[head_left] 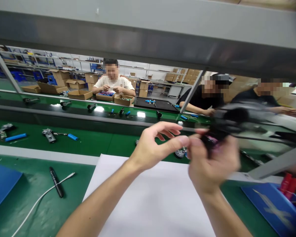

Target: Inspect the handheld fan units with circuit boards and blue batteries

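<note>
My right hand [212, 164] is closed around a black device with a round opening [217, 123], raised over the far right side of a white sheet [158, 197]. Motion blurs the device, so its kind is unclear; a pinkish patch shows near my fingers. My left hand [155, 144] is just left of it, fingers apart and slightly curved, with nothing visible in them. Its thumb tip meets or nearly meets the fingertips of my right hand. Behind the hands, a partly hidden round metallic part [181, 152] lies on the green conveyor belt [113, 141].
A black marker [56, 182] and white cable [39, 199] lie at left. Blue bins stand left [2, 184] and right [271, 204]. Device parts with blue cylinders [16, 137] are on the belt. A grey beam [148, 42] spans overhead. Several co-workers [113, 82] sit across.
</note>
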The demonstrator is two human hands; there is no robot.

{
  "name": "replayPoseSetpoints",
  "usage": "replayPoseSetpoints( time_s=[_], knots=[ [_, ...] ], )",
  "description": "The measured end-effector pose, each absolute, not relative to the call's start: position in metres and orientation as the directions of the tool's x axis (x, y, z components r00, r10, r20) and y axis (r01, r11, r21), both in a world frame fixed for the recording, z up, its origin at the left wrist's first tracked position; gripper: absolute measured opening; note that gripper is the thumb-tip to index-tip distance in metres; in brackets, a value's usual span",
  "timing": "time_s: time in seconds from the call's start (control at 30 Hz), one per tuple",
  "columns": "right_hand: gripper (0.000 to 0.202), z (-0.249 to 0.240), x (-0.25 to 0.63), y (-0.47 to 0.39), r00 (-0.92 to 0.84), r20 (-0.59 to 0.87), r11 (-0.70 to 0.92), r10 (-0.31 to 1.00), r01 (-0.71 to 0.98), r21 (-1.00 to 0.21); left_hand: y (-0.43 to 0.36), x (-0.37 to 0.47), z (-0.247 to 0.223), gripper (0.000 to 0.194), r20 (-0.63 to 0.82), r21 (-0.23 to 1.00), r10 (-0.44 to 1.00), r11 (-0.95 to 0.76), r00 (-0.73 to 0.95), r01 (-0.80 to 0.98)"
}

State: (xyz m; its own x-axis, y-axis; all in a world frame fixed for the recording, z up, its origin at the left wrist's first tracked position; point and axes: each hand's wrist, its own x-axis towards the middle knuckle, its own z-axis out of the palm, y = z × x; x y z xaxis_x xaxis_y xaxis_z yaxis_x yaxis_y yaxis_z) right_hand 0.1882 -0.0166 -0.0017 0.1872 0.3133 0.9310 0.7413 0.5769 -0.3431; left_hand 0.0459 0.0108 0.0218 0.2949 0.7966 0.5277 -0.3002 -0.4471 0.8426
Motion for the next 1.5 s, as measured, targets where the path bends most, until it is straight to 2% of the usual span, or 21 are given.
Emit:
replayPoseSetpoints(
  time_s=[0.07, 0.13, 0.2, 0.27, 0.33, 0.43, 0.53, 0.7, 0.93, 1.17, 1.37, 1.5],
  knots=[
    [0.025, -0.01, 0.183, 0.004, 0.211, 0.896, 0.516, 0.391, 0.756, -0.403, 0.012, 0.055, 0.013, 0.036, 0.511, 0.858, 0.816, -0.464, 0.269, -0.221],
    [0.025, -0.019, 0.18, 0.017, 0.2, 0.823, 0.429, 0.532, 0.774, -0.465, 0.02, 0.064, 0.001, 0.032, 0.464, 0.882, 0.868, -0.434, 0.175, -0.185],
    [0.029, -0.025, 0.181, 0.025, 0.178, 0.7, 0.361, 0.691, 0.755, -0.548, 0.034, 0.069, -0.012, 0.026, 0.41, 0.899, 0.906, -0.383, 0.102, -0.212],
    [0.042, -0.027, 0.186, 0.031, 0.128, 0.557, 0.334, 0.821, 0.683, -0.649, 0.051, 0.065, -0.021, 0.021, 0.348, 0.914, 0.932, -0.315, 0.097, -0.255],
    [0.05, -0.026, 0.193, 0.038, 0.016, 0.4, 0.32, 0.916, 0.571, -0.756, 0.066, 0.055, -0.027, 0.021, 0.255, 0.943, 0.954, -0.209, 0.159, -0.26],
    [0.044, -0.027, 0.206, 0.05, -0.172, 0.138, 0.197, 0.975, 0.401, -0.895, 0.082, 0.033, -0.031, 0.032, 0.097, 0.984, 0.928, -0.035, 0.36, -0.174],
    [0.05, -0.034, 0.213, 0.06, -0.193, 0.013, 0.06, 0.981, 0.243, -0.968, 0.09, 0.017, -0.035, 0.042, 0.028, 0.982, 0.858, 0.072, 0.513, -0.174],
    [0.05, -0.048, 0.217, 0.068, -0.24, -0.01, 0.01, 0.971, 0.082, -0.997, 0.095, 0.01, -0.042, 0.046, 0.02, 0.95, 0.815, 0.165, 0.578, -0.264],
    [0.042, -0.06, 0.22, 0.077, -0.209, 0.024, 0.048, 0.978, 0.108, -0.993, 0.102, 0.005, -0.047, 0.041, -0.039, 0.984, 0.842, 0.126, 0.538, -0.126],
    [0.03, -0.091, 0.207, 0.094, -0.077, 0.143, 0.156, 0.987, 0.206, -0.966, 0.106, 0.013, -0.06, 0.029, -0.117, 0.991, 0.915, 0.133, 0.386, -0.016],
    [0.023, -0.116, 0.21, 0.11, -0.039, 0.116, 0.122, 0.992, 0.366, -0.923, 0.11, 0.024, -0.078, 0.009, -0.169, 0.985, 0.955, 0.154, 0.244, 0.081],
    [0.021, -0.122, 0.21, 0.113, -0.051, 0.137, 0.145, 0.989, 0.471, -0.87, 0.112, 0.028, -0.087, 0.006, -0.187, 0.979, 0.96, 0.164, 0.208, 0.121]
  ],
)
